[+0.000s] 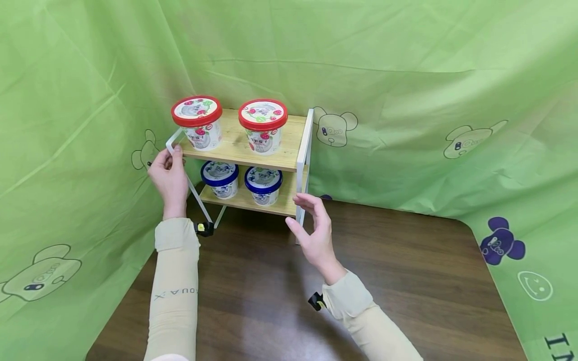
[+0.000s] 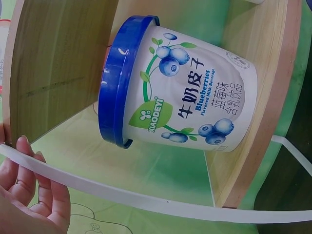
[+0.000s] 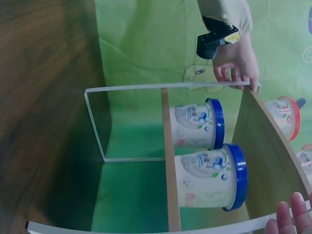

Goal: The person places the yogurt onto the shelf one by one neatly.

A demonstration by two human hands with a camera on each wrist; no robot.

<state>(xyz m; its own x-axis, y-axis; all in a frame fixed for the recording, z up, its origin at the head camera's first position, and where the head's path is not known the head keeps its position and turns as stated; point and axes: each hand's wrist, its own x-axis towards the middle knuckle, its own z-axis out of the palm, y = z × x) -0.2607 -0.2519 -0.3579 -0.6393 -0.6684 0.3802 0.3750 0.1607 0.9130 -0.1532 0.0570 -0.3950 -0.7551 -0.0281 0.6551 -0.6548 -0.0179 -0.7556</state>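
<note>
A two-tier wooden shelf [image 1: 232,131] with a white metal frame stands before me. My left hand [image 1: 170,175] grips the frame's left side at its upper front corner, the fingers curled about the white bar [image 2: 117,194]. My right hand [image 1: 319,235] is at the right front post, thumb and fingers spread apart and loosely bent; whether its fingertips touch the post cannot be told. Two red-lidded tubs [image 1: 204,135] [image 1: 264,139] stand upright on the upper board. Below them, two blue-lidded blueberry milk beverage tubs [image 1: 224,188] [image 2: 195,92] stand on the lower board.
Green cloth [image 1: 406,100] printed with bear faces hangs behind the shelf and along both sides. The shelf stands on a dark brown wooden tabletop [image 1: 257,291], towards its back left. A black wrist camera [image 1: 205,228] sits by my left cuff.
</note>
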